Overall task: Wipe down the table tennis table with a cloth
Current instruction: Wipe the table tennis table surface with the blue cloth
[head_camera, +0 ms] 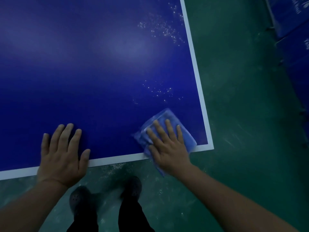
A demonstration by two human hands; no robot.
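Observation:
The dark blue table tennis table [87,67] fills the upper left, with a white border line along its near and right edges. My right hand [168,144] presses flat, fingers straight, on a folded light blue cloth [164,115] at the table's near right corner; part of the cloth hangs over the near edge. My left hand [62,153] rests flat and spread on the near edge, touching nothing else. Small white specks or droplets [160,91] dot the surface beyond the cloth, and more specks [162,27] lie further up by the right edge.
A green floor [242,97] surrounds the table, scattered with pale specks near my feet. My dark shoes [80,198] stand just below the near edge. Blue boxes [292,22] stand at the upper right.

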